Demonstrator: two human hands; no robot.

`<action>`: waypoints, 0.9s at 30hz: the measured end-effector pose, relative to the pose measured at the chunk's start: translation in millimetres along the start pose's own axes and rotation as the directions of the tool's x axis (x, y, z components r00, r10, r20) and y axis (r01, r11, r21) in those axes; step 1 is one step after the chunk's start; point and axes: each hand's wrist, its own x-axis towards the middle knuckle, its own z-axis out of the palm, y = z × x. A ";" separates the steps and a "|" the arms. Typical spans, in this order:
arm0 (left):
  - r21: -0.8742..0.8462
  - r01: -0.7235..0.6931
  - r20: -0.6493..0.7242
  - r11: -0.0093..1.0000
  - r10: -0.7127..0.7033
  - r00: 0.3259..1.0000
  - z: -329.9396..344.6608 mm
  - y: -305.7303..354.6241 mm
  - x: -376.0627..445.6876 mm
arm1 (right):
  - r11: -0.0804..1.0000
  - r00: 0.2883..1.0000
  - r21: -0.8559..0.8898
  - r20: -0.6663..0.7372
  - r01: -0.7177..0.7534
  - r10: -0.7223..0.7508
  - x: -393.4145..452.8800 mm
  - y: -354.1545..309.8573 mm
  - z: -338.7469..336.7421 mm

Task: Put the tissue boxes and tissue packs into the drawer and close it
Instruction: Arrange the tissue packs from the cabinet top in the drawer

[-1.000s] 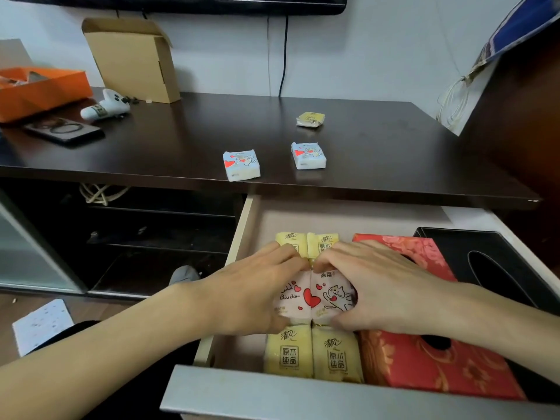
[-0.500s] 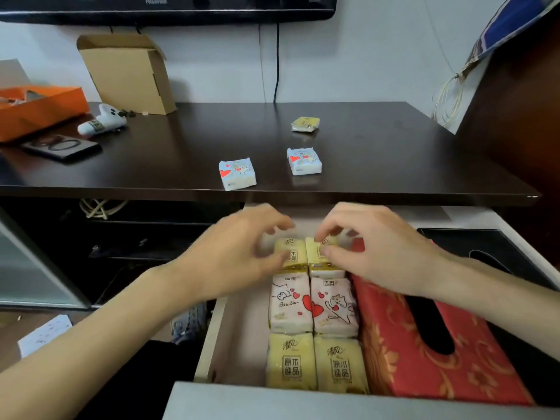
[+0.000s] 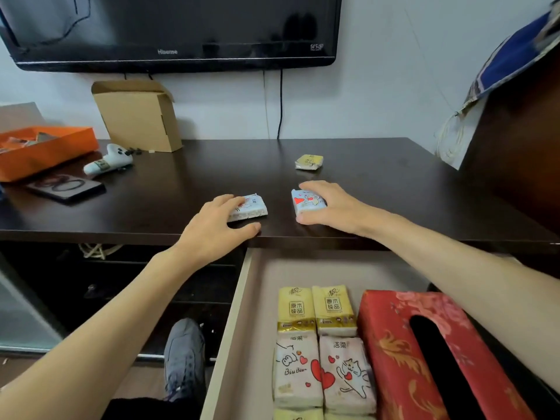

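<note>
Two small blue tissue packs lie near the front edge of the dark desk (image 3: 378, 183). My left hand (image 3: 212, 228) covers the left blue pack (image 3: 253, 207), fingers on top and thumb at its front. My right hand (image 3: 333, 207) clasps the right blue pack (image 3: 304, 201) between thumb and fingers. A yellow pack (image 3: 309, 162) sits further back. Below, the open drawer (image 3: 239, 301) holds two yellow packs (image 3: 315, 309), two pink cartoon packs (image 3: 321, 371), more yellow ones at the bottom edge, and a red tissue box (image 3: 391, 353). My right forearm hides what lies to the right of that box.
On the desk's left stand an orange box (image 3: 45, 147), a cardboard box (image 3: 136, 116), a white controller (image 3: 109, 160) and a dark phone (image 3: 66, 186). A TV (image 3: 169, 28) hangs above. A grey shoe (image 3: 185, 356) sits on the floor left of the drawer.
Both hands left the packs in the drawer and rose to the desk top, each landing on one blue tissue pack. The view tilted upward.
</note>
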 end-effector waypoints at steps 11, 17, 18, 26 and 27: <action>0.255 -0.126 -0.040 0.959 0.141 0.989 -19.2 8.0 -11.4 | 0.992 0.992 -0.062 -0.049 0.110 -0.113 1.6 5.1 4.2; 0.117 -0.155 0.055 0.981 0.149 0.987 -18.5 8.5 6.3 | 0.993 0.991 -0.005 -0.057 0.121 -0.121 -1.3 5.6 3.7; 0.065 -0.130 0.080 0.989 0.125 0.989 -17.7 10.1 7.5 | 0.993 0.992 0.015 -0.058 0.115 -0.114 -1.1 4.6 3.3; -0.124 -0.137 -0.038 0.983 0.133 0.990 -12.8 20.4 -7.7 | 0.988 0.976 0.018 -0.156 0.156 -0.151 -8.7 1.0 1.5; -0.166 -0.126 -0.028 0.978 0.123 0.992 -14.7 22.9 -11.3 | 0.990 0.977 0.029 -0.168 0.136 -0.130 -10.1 0.7 1.4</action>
